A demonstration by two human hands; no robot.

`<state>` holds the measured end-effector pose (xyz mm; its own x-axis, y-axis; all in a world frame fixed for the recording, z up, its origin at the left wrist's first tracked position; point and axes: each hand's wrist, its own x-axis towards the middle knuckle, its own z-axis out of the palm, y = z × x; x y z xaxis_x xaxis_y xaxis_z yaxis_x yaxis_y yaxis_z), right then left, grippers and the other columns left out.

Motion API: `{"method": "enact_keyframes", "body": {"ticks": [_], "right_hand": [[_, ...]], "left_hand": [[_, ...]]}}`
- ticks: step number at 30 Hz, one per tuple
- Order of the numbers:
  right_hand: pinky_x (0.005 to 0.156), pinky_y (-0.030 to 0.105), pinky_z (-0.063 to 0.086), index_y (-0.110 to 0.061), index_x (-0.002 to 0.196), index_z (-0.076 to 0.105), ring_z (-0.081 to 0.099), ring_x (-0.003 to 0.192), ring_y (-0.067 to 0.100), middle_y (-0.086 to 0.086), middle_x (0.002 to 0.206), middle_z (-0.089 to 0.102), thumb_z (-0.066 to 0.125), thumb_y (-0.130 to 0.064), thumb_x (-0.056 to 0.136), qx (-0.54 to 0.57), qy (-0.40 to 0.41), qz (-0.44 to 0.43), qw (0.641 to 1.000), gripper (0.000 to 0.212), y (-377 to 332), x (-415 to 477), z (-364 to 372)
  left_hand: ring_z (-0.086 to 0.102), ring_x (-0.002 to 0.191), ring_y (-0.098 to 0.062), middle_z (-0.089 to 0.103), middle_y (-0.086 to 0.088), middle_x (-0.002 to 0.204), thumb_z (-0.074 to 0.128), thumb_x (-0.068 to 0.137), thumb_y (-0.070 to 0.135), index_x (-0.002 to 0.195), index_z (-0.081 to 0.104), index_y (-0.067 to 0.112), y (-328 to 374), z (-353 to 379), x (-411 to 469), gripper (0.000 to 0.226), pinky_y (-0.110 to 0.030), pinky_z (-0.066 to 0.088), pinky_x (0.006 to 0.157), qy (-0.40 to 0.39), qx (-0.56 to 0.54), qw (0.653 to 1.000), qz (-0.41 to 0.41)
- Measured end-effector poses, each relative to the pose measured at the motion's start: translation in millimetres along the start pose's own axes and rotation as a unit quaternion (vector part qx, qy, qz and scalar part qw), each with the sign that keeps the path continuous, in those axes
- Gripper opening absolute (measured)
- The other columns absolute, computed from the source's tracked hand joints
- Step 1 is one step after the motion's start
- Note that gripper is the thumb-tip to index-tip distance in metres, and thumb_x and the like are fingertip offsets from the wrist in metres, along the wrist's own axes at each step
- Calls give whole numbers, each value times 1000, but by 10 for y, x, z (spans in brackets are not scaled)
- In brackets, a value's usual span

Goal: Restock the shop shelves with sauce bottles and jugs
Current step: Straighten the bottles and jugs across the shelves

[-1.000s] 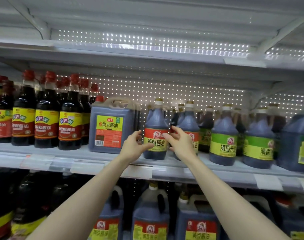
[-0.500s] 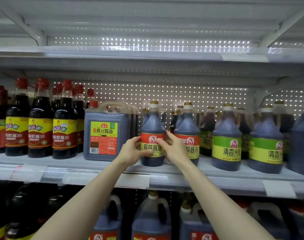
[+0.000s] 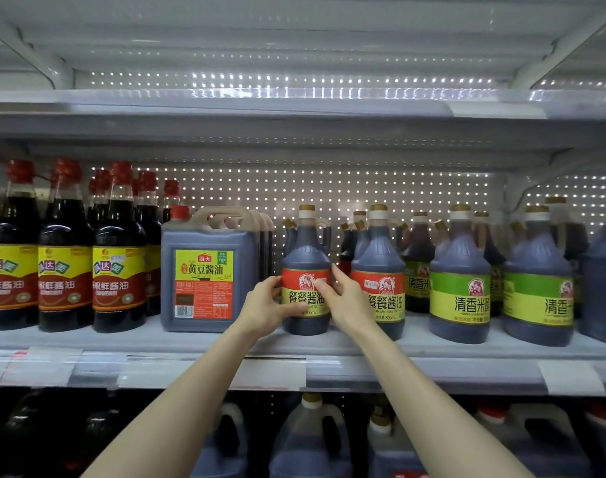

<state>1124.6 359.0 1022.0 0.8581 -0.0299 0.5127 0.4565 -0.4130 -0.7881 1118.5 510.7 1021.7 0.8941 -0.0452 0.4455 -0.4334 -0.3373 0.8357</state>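
- The left hand [image 3: 264, 305] and right hand [image 3: 343, 298] clasp 1 red-labelled sauce bottle [image 3: 306, 270] from either side, fingers pressed on its label.
- That bottle stands upright on the middle shelf [image 3: 467, 350], near the front edge.
- Just to its left sits a square jug [image 3: 205, 270] with a yellow and red label; just to its right, a matching red-labelled bottle [image 3: 381, 257], partly behind the right hand.
- Further right stand green-labelled bottles [image 3: 459, 270].
- At far left, a row of tall red-capped bottles [image 3: 65, 257] fills the shelf.
- Larger jugs [image 3: 310, 439] stand on the shelf below, between the forearms.
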Motion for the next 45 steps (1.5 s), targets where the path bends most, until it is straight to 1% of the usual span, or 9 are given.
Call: {"method": "enact_keyframes", "body": {"ticks": [6,15,20,25,30,32,37,41,45], "right_hand": [[101,42,47,-21,150,31,55,120,21,4,137,56,49,-37,98,-12,12,-8,1000,57,19,6,56],[96,34,48,-20,149,33,57,115,18,3,131,59,49,-35,99,2,12,-3,1000,55,20,-22,56],[96,36,50,-20,148,36,58,114,17,3,129,61,53,-37,96,10,34,-8,999,57,53,-14,82],[96,37,50,-20,147,36,58,113,17,3,129,61,53,-37,96,8,41,-13,999,56,45,-21,92],[76,18,42,-17,146,38,52,94,7,-5,115,58,45,-29,101,11,20,-17,1000,47,-30,-69,41],[72,16,40,-17,145,38,50,92,6,-4,113,57,44,-28,102,8,15,-19,1000,45,-44,-80,28],[81,22,40,-18,148,33,48,96,7,4,126,58,42,-29,102,-7,8,-18,1000,48,-59,-82,17],[80,22,40,-19,146,36,51,97,8,-1,117,57,41,-28,103,-8,4,-20,1000,45,-64,-84,18],[83,24,43,-21,144,39,56,103,13,1,119,60,41,-29,102,-8,7,-24,1000,43,-35,-65,27]], "left_hand": [[59,102,-15,61,-1,113,78,76,11,132,48,9,-45,6,10,63,-33,49,96,0,-2,1000,9],[60,111,-20,61,-4,118,77,78,10,137,43,12,-74,-26,24,68,-42,49,99,-20,-22,1000,-3],[60,109,-17,61,-1,117,69,83,4,142,37,12,-69,-20,32,67,-33,50,96,-52,-48,997,-12],[58,112,-15,60,-2,122,67,86,7,143,35,13,-80,-22,60,66,-32,49,96,-64,-34,997,-11],[56,105,-10,57,-6,131,74,81,13,143,36,10,-89,21,55,73,-23,47,92,-20,30,999,16],[55,103,-8,57,-6,131,75,80,13,142,37,10,-76,33,46,73,-21,45,90,-10,38,999,21],[53,104,-8,57,-6,130,75,80,12,142,37,9,-59,35,39,73,-21,45,90,-10,37,999,21],[54,103,-8,59,-6,128,75,79,10,139,40,9,-54,36,28,69,-20,45,89,-5,38,999,23],[54,103,-8,59,-7,128,75,80,10,139,40,9,-50,33,23,69,-19,44,88,-7,36,999,22]]}}
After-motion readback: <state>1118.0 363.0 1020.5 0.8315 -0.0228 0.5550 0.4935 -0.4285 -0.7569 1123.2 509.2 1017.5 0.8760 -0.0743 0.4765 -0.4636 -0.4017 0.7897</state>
